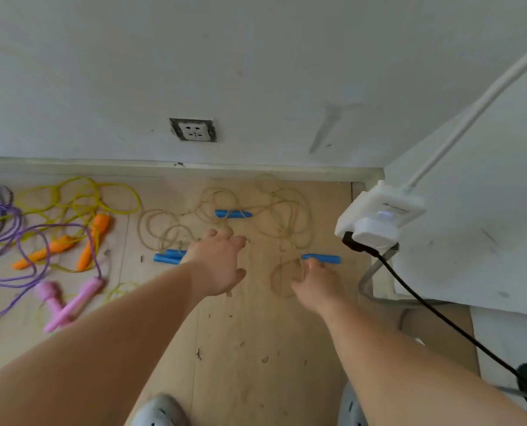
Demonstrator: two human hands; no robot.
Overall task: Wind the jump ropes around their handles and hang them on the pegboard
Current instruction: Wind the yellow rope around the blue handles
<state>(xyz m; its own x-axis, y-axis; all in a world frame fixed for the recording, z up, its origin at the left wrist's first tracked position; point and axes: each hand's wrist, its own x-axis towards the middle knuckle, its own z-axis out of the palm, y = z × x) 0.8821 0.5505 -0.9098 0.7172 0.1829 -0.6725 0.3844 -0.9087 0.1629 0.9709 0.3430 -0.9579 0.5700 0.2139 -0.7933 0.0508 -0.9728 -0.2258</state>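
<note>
Head camera looks down at a pale wooden floor beside a grey wall. Thin tan jump ropes lie there in loose, mixed-up loops. They have shiny blue plastic handles. The left hand hangs over the floor with its grip spread, holding nothing. A pair of blue handles lies just beside it. Another blue handle lies farther off, near the wall.

The right hand has its grip curled at the end of a single blue handle. I cannot tell if it pinches the handle or only touches it. No pegboard shows.

The tan loops cross each other. A fast pull on one handle may drag the other rope along or pull a knot tight. The thin rope might also catch on the black cable close by on the right. A purple rope with pink handles and a yellow rope with orange handles lie tangled well off to the left.
</note>
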